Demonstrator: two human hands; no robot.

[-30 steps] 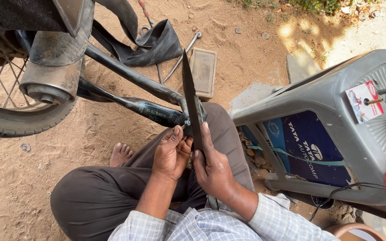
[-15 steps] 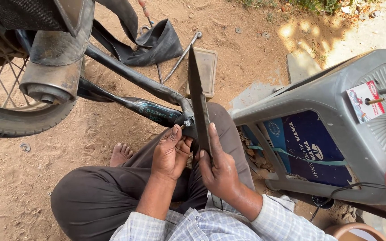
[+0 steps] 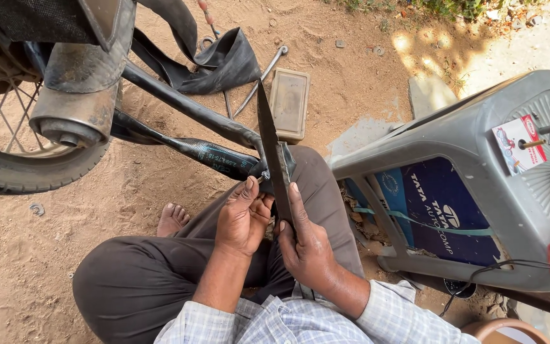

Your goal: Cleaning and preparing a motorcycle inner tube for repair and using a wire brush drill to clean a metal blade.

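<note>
Head view: red-white label [image 3: 518, 148] on grey stool [image 3: 472, 137]

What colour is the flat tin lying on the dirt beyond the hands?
Dull olive-brown flat tin, dusty; head view.

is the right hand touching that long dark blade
Touching. The head view shows the right hand wrapped around the blade's lower end, thumb laid flat along it, no gap.

Bare sandy ground [image 3: 364, 83] carries everything here. On it, near the top, lie a flat rectangular grey tin [image 3: 289, 104], a bent metal tyre lever [image 3: 263, 78] just beside it, and a slack black inner tube [image 3: 221, 60]. A motorcycle wheel [image 3: 14, 169] stands on the dirt at left. A grey plastic chair [image 3: 479, 146] lies tipped at right.
</note>
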